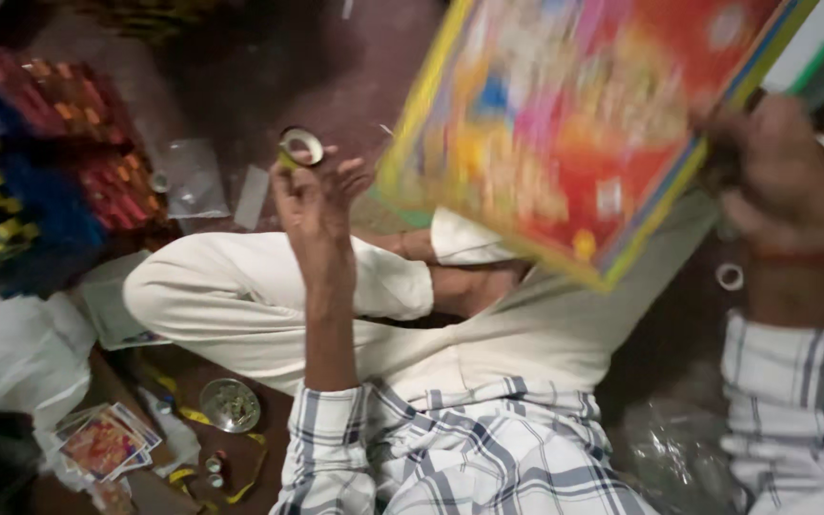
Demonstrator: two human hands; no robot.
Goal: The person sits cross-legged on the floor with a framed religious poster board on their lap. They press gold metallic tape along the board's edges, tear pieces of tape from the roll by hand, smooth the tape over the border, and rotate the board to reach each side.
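My left hand (317, 205) is raised over my lap and pinches a small roll of clear tape (300, 146) between fingertips. My right hand (782, 176) grips the right edge of a large, flat, brightly coloured box (574, 114) with red and yellow print, held tilted and blurred above my knees. My sleeves are white checked with dark lines, and my legs are in white cloth (240, 305).
Stacks of colourful packets (40, 172) lie at the left. A small metal dish (229, 404), picture cards (105, 443), clear plastic bags (193, 181) and a white bag (21, 362) sit on the brown floor. A small ring (729, 277) lies at the right.
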